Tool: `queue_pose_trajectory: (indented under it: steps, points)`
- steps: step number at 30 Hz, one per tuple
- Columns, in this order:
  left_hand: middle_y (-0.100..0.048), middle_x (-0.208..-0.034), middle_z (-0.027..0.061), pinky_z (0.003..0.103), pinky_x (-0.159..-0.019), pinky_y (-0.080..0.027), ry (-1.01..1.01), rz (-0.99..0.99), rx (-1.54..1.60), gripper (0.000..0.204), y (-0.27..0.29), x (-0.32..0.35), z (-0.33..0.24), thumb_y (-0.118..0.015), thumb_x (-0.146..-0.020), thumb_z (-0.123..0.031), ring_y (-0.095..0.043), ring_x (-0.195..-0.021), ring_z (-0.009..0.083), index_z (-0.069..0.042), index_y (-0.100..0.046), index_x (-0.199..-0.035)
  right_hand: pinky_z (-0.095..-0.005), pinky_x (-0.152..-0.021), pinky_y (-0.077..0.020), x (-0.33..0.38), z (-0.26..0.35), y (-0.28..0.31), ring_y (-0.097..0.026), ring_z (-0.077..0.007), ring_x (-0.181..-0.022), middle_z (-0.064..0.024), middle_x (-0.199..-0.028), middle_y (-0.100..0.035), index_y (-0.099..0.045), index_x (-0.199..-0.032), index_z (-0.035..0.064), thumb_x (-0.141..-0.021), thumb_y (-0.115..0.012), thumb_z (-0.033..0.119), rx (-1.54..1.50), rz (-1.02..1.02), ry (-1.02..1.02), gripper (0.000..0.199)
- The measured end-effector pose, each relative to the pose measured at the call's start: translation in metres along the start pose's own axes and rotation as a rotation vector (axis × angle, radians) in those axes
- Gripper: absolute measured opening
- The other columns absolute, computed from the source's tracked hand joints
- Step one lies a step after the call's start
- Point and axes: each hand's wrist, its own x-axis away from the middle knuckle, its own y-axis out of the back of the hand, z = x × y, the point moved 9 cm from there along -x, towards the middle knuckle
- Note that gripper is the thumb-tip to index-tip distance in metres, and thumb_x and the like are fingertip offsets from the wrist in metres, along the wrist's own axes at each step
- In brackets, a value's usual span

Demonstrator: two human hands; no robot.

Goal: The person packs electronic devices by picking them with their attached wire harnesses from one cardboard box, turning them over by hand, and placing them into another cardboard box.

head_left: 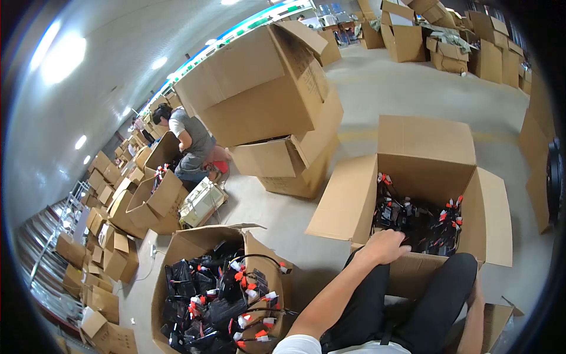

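My left hand (385, 246) is over my left knee, at the near edge of an open cardboard box (424, 137). Its thumb and fingers look loosely apart, and I see nothing held. Inside that box lie black cabled parts (407, 213) with red and white connectors. My right hand (475, 290) hangs low beside my right knee; its fingers are hidden, so its grip does not show. On my left stands another open box (203, 237), heaped with black boxy units (227, 312) that have wires and red and white plugs.
Large stacked cartons (253, 112) rise ahead on the left. Past them a person (194, 138) bends over a box, near a pale metal device (202, 202). Many cartons (407, 41) line the far side, and a tall carton (535, 153) stands at right.
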Motion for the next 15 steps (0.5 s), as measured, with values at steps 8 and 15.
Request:
queue_pose_trajectory:
  steps: [8,15]
  points:
    - [-0.07,-0.099,0.0246,0.051,-0.087,-0.052,-0.006,0.028,-0.185,0.042,-0.007,-0.003,0.001,-0.061,-0.093,-0.038,-0.066,-0.1,0.0413,0.001,-0.065,-0.107,-0.043,-0.095,-0.0511,-0.036,-0.053,0.124,-0.061,-0.0264,-0.111,-0.013,-0.13,-0.059,-0.058,-0.129,0.0084,-0.099,-0.053,0.051,0.097,-0.118,0.351,0.053]
    - [-0.069,-0.102,0.0247,0.051,-0.088,-0.052,0.032,0.053,-0.197,0.041,-0.008,-0.002,0.012,-0.061,-0.093,-0.038,-0.065,-0.101,0.0406,0.001,-0.065,-0.107,-0.0338,-0.088,-0.0514,-0.009,-0.007,0.063,-0.063,-0.0192,-0.101,-0.0067,-0.116,-0.065,-0.062,-0.123,0.0056,-0.099,-0.055,0.046,0.233,-0.179,0.531,0.047]
